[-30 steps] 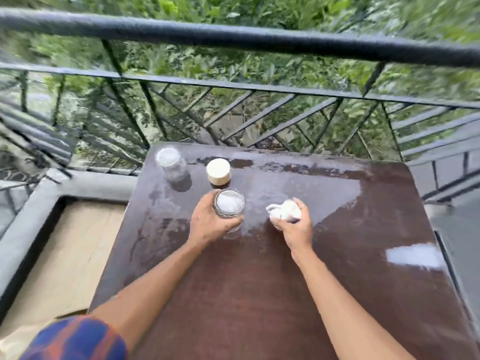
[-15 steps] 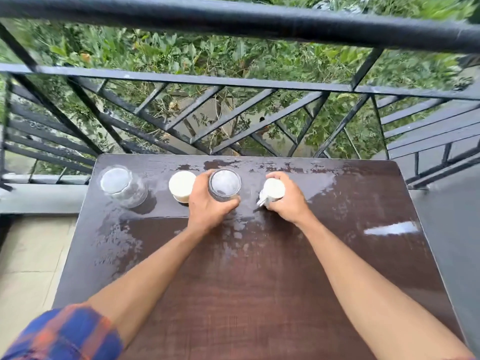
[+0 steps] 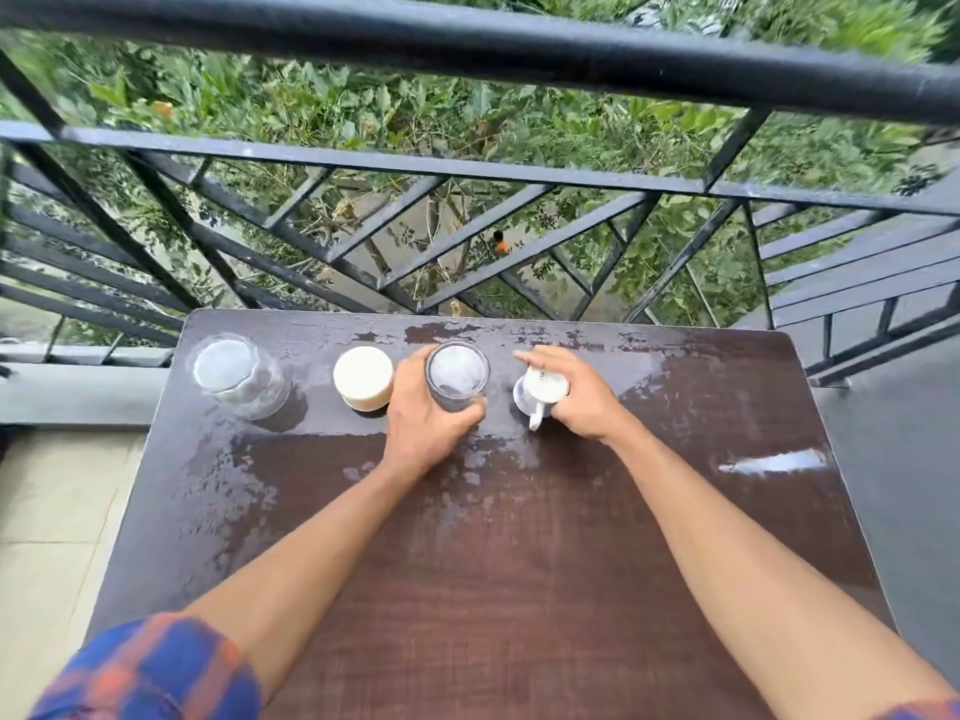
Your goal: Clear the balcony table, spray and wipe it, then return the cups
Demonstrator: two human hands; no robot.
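Observation:
A dark brown table (image 3: pixel 519 589) with a wet sheen stands against the railing. Along its far edge stand a row of cups. My left hand (image 3: pixel 421 428) is wrapped around a clear glass (image 3: pixel 457 374), which rests on the table. My right hand (image 3: pixel 582 394) holds a small white mug (image 3: pixel 540 392) upside down on the table, handle toward me. A cream cup (image 3: pixel 362 377) stands upside down just left of my left hand. A clear glass jar (image 3: pixel 236 374) sits at the far left corner.
A black metal railing (image 3: pixel 467 49) runs directly behind the table, with green foliage below it. A grey ledge (image 3: pixel 78 392) and pale floor tiles (image 3: pixel 47 537) lie to the left; a grey floor (image 3: pixel 904 485) is to the right.
Both hands carried the glass and the white mug from mid-table to the far edge, in line with the other cups. The view tilted further down over the table.

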